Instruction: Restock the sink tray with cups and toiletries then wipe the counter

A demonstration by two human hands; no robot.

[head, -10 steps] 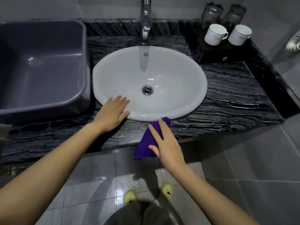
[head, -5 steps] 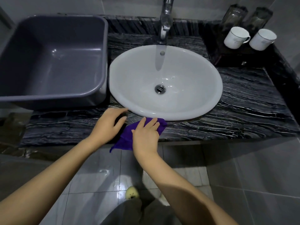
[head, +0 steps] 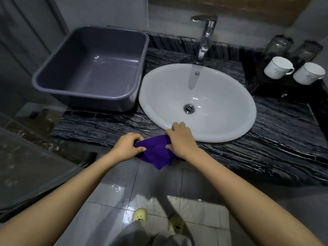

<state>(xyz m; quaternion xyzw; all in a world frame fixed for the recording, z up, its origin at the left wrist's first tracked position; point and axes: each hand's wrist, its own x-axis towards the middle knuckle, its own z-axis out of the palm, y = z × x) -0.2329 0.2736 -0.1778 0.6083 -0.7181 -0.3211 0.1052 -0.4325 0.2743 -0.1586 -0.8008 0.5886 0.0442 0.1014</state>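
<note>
A purple cloth (head: 156,151) lies bunched at the front edge of the black marble counter (head: 276,139), with one corner hanging over the edge. My left hand (head: 126,147) grips its left end. My right hand (head: 181,139) pinches its right end, just in front of the white oval sink (head: 197,102). At the back right, a dark tray (head: 276,88) holds two white cups (head: 276,67), (head: 308,73) lying on their sides, with two clear glasses (head: 278,45) behind them.
An empty grey plastic tub (head: 92,68) sits on the counter left of the sink. A chrome tap (head: 205,36) rises behind the basin. Grey floor tiles and my yellow slippers (head: 140,213) are below the counter edge.
The view has shifted left. My left hand moved from the sink rim onto the cloth and closed on it. My right hand went from lying flat on the cloth to gripping it.
</note>
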